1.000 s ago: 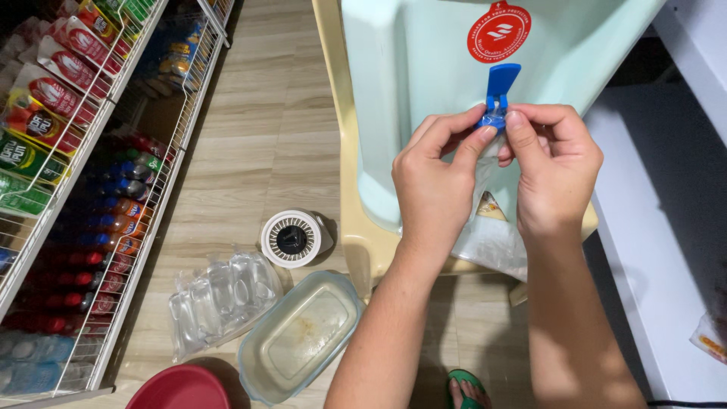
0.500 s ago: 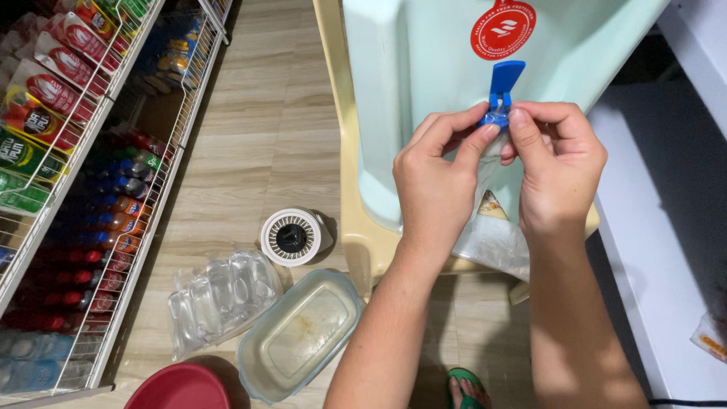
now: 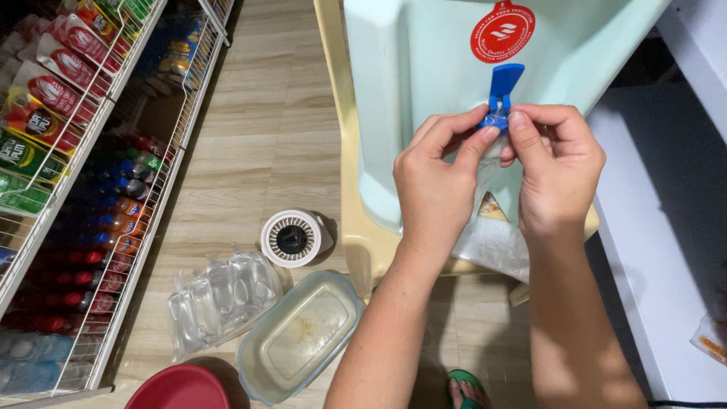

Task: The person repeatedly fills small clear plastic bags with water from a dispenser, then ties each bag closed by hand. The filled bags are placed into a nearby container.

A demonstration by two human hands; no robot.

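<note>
Head view: both hands' grip pinches clear bag (image 3: 491,163) under blue spout (image 3: 500,89).

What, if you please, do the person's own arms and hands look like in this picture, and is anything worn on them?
Both forearms are bare up to the picture's lower edge: no sleeves show. The left hand and the right hand wear no gloves, and no rings, watch or bracelet can be seen. The fingernails are short and unpainted.
</note>
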